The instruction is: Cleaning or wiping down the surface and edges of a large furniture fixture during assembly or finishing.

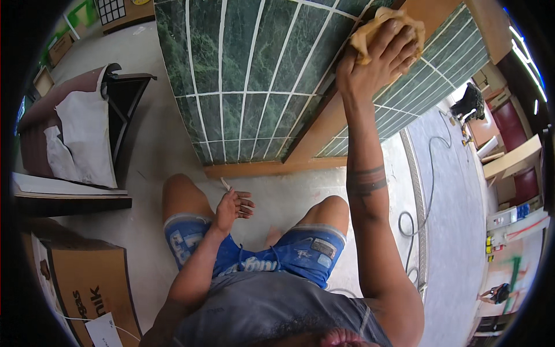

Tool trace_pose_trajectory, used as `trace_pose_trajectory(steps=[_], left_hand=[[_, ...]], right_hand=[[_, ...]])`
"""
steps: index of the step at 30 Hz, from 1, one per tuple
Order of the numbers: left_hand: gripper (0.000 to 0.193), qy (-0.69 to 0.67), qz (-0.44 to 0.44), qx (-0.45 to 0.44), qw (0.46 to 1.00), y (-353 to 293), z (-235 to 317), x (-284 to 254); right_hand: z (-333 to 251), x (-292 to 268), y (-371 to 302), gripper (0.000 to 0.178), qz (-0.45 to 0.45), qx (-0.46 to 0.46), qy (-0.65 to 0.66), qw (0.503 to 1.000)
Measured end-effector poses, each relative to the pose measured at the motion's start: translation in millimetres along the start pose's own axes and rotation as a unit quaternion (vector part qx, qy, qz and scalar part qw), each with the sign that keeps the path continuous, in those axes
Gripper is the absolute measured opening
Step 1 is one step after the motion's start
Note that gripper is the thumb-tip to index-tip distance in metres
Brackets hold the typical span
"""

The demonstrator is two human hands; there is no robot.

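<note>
A tan sponge point(384, 26), pressed flat against a wall of green marble-look tiles point(248, 75) with white grout lines, sits under the right hand point(378, 61), whose fingers are spread over it and curl around its upper edge. It looks soft, light and compressible, likely damp, best gripped across its broad back with the palm. Beside it a wooden strip point(324, 130) runs diagonally between tile sections. The left hand point(234, 208) rests empty and loosely open above the knee, fingers half curled. The person squats on a pale concrete floor point(156, 156); a cardboard box point(87, 283) stands at left, a cable point(430, 173) trails at right.
</note>
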State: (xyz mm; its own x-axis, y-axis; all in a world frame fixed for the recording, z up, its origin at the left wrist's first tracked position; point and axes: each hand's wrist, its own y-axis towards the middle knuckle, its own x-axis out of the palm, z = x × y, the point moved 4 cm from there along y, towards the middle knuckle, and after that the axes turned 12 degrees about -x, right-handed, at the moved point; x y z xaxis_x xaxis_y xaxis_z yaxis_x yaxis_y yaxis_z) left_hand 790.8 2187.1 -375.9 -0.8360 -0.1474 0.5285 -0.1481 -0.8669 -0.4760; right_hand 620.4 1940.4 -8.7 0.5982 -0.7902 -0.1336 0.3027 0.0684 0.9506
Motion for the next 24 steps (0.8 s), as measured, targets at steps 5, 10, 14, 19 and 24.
trace_pose_trajectory(steps=[5, 10, 14, 19, 24], left_hand=[[0.067, 0.03, -0.014, -0.004, 0.999, 0, 6, 10], [0.067, 0.02, -0.007, -0.005, 1.0, 9, 3, 8], [0.069, 0.012, 0.008, -0.005, 1.0, -3, -1, 0], [0.069, 0.035, 0.002, -0.012, 0.999, -2, -3, 4], [0.069, 0.045, -0.012, -0.01, 0.999, 2, -4, 4]], right_hand=[[-30, 12, -115, 0.077, -0.075, 0.019, 0.01, 0.997], [-39, 22, -247, 0.075, -0.175, 0.012, 0.048, 0.983], [-14, 16, -121, 0.072, -0.024, -0.047, 0.013, 0.999], [39, -16, 89, 0.066, 0.061, -0.072, -0.034, 0.995], [31, -13, 51, 0.068, 0.044, -0.064, -0.025, 0.997]])
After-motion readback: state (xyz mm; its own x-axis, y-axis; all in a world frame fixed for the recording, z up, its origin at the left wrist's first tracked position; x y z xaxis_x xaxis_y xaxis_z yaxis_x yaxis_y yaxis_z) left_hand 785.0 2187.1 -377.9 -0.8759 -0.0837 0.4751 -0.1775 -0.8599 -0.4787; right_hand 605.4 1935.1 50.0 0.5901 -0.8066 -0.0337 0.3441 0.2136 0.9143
